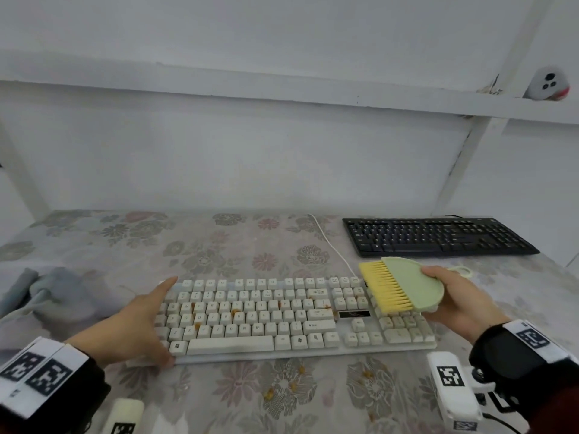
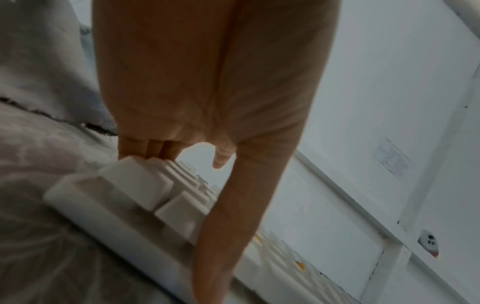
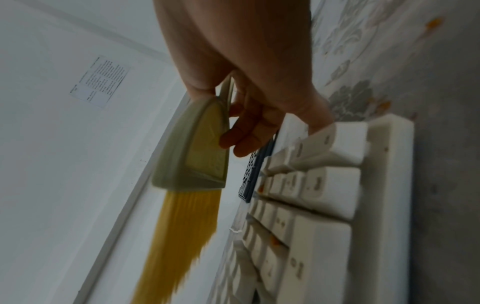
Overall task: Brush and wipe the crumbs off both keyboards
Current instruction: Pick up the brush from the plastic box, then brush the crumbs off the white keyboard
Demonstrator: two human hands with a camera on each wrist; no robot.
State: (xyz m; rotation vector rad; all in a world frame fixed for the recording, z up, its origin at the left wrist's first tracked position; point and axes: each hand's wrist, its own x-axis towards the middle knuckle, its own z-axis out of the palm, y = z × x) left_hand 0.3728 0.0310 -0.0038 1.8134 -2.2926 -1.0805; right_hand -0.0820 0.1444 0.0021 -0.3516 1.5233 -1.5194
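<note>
Two hands are at work over the white keyboard [image 1: 275,314]. My right hand [image 1: 460,302] grips the green brush [image 1: 413,285] by its rounded back, thumb on the upper face and the other fingers [image 3: 249,131] curled beneath it. Its yellow bristles [image 1: 385,286] point away from my palm toward the keyboard's middle and hang over the number pad; I cannot tell whether they touch the keys. My left hand [image 1: 138,324] lies spread and straight against the keyboard's left end, the index finger stretched along the far corner, the thumb [image 2: 221,236] down at the near edge and the other fingers [image 2: 145,148] on the end keys, holding nothing.

Orange crumbs [image 1: 233,312] dot the keys between my two hands, and more [image 1: 294,386] lie on the flowered tablecloth [image 1: 238,245] just in front of the keyboard. Beyond my right hand, well apart from the brush, lies the black keyboard [image 1: 438,236]. Just outside my left hand sits a crumpled grey cloth [image 1: 59,296].
</note>
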